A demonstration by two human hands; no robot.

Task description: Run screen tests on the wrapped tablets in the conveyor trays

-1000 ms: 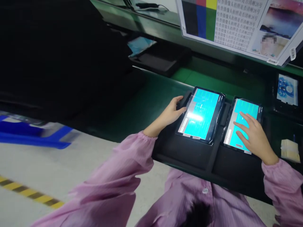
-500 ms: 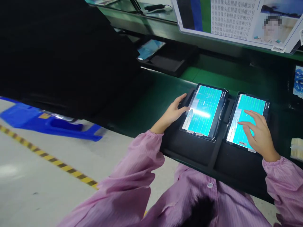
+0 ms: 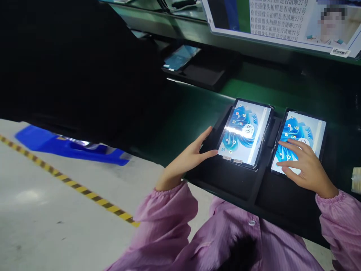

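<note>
Evidently, two flat rectangular tablets with dark bezels lie face up, side by side, in a shallow black two-part tray on a dark green surface [image 3: 197, 109]. The left-hand tablet [image 3: 244, 131], its screen lit with a blue petal-like pattern and a round white clock, fills the upper part of one compartment. The right-hand tablet [image 3: 307, 130], lit with the same pattern, lies in the other, beyond the tray's black divider [image 3: 260, 177].

The person's left hand [image 3: 190, 156] is spread wide and holds nothing, its thumb reaching the near left edge of the left-hand tablet; whether it touches cannot be told. The right hand [image 3: 307, 167], also empty, is loosely open above the right-hand tablet, covering part of its lower screen; contact by the fingertips is unclear. Both wrists emerge from gathered pink fabric sleeves [image 3: 172, 214].

Behind the tablets, a white-bordered printed chart [image 3: 276, 20] hangs above the surface. Yellow-and-black striped tape [image 3: 67, 180] crosses the pale floor [image 3: 42, 222] at left.
</note>
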